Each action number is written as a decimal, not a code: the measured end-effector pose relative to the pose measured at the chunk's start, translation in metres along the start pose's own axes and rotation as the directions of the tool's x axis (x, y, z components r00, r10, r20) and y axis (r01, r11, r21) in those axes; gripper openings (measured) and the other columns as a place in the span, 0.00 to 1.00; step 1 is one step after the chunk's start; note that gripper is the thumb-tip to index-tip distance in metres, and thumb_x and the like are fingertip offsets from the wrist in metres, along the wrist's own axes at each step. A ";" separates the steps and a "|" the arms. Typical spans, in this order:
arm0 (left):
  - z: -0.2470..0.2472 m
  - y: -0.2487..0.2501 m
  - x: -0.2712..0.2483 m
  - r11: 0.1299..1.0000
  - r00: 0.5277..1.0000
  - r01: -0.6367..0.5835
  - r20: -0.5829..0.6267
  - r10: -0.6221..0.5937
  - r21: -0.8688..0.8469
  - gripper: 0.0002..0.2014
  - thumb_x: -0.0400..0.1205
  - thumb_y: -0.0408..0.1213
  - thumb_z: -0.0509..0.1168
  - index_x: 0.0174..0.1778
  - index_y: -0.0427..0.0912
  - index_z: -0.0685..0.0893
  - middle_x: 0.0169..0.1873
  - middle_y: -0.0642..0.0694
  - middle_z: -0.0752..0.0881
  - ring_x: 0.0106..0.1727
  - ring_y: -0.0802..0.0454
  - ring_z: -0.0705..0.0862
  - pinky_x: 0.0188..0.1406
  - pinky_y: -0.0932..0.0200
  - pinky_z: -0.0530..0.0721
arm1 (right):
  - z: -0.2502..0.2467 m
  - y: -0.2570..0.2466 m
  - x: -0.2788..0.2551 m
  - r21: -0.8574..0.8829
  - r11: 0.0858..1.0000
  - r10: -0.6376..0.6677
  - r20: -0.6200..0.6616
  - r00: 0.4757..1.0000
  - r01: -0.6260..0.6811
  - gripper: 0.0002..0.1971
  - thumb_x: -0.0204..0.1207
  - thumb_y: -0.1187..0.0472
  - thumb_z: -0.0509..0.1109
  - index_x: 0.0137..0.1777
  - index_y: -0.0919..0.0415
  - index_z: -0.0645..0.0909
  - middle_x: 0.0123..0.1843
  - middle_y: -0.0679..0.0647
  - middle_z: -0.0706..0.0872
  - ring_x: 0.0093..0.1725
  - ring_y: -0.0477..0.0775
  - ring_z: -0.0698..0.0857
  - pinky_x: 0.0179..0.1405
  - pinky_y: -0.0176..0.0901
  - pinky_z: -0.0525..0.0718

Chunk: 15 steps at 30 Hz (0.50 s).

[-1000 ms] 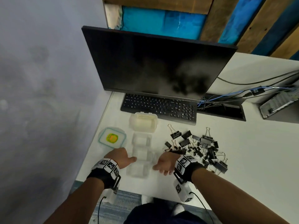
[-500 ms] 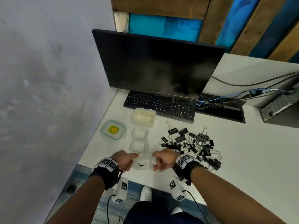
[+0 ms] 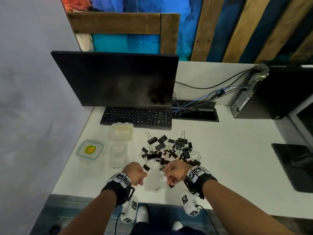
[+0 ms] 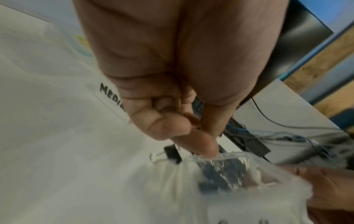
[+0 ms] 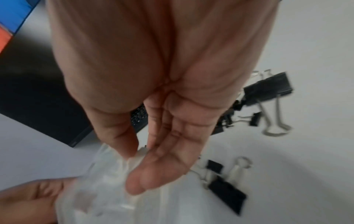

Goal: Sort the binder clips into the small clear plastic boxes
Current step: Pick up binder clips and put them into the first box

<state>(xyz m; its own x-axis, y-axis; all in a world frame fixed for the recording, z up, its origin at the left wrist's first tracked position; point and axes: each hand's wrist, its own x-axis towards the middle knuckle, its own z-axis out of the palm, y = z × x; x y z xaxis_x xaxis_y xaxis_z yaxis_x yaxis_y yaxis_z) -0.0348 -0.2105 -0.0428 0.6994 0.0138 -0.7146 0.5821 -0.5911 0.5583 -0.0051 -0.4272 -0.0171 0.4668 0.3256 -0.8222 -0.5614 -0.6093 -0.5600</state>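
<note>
Both hands now raised, gripping small clear box (image 3: 155,181) between them: left hand (image 3: 135,173) pinches one rim, right hand (image 3: 176,172) opposite. Binder clips (image 3: 169,148) heaped just beyond right hand; box, earlier apparently resting on desk (image 3: 228,158), sits tilted.

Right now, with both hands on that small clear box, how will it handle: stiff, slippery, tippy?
The small clear box looks thin-walled, so it probably flexes under a squeeze. Held between the left hand and right hand, it seems light and likely slides easily on the white desk. A clip dropped against one wall might tip it.
</note>
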 end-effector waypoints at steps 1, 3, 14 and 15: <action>0.009 0.002 0.000 0.998 1.000 -0.008 0.000 0.008 0.058 0.09 0.78 0.40 0.71 0.37 0.42 0.79 0.30 0.44 0.86 0.33 0.46 0.89 0.27 0.61 0.79 | -0.001 0.013 0.001 -0.053 0.999 -0.013 -0.038 0.999 0.011 0.07 0.83 0.70 0.67 0.59 0.65 0.81 0.37 0.58 0.86 0.32 0.50 0.87 0.35 0.41 0.89; 0.026 0.004 0.001 0.963 0.998 -0.041 -0.027 0.050 0.265 0.10 0.78 0.46 0.70 0.39 0.46 0.78 0.37 0.47 0.86 0.39 0.48 0.87 0.36 0.62 0.78 | -0.002 0.039 0.004 -0.162 0.985 -0.077 -0.129 0.989 0.055 0.06 0.80 0.70 0.69 0.54 0.63 0.82 0.38 0.56 0.87 0.31 0.48 0.89 0.38 0.42 0.91; 0.076 0.020 0.003 0.981 0.979 -0.194 0.073 0.192 0.024 0.09 0.78 0.32 0.70 0.51 0.42 0.79 0.38 0.43 0.86 0.30 0.51 0.86 0.34 0.57 0.87 | -0.025 0.100 -0.024 -0.063 0.985 -0.171 -0.217 0.961 0.161 0.18 0.80 0.77 0.60 0.55 0.53 0.78 0.48 0.56 0.79 0.35 0.57 0.88 0.35 0.43 0.88; 0.079 0.026 0.006 0.979 0.977 -0.203 0.074 0.202 0.004 0.08 0.78 0.30 0.70 0.50 0.42 0.79 0.38 0.42 0.85 0.29 0.50 0.86 0.35 0.55 0.88 | -0.029 0.103 -0.026 -0.073 0.984 -0.175 -0.214 0.961 0.163 0.19 0.78 0.78 0.63 0.58 0.53 0.78 0.52 0.54 0.78 0.38 0.57 0.87 0.38 0.43 0.88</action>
<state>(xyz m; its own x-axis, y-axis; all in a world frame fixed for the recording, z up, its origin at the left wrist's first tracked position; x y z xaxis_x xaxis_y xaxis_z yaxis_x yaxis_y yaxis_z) -0.0478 -0.2893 -0.0659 0.7697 -0.1658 -0.6165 0.4268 -0.5845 0.6900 -0.0550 -0.5195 -0.0508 0.6929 0.2650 -0.6706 -0.4264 -0.5994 -0.6774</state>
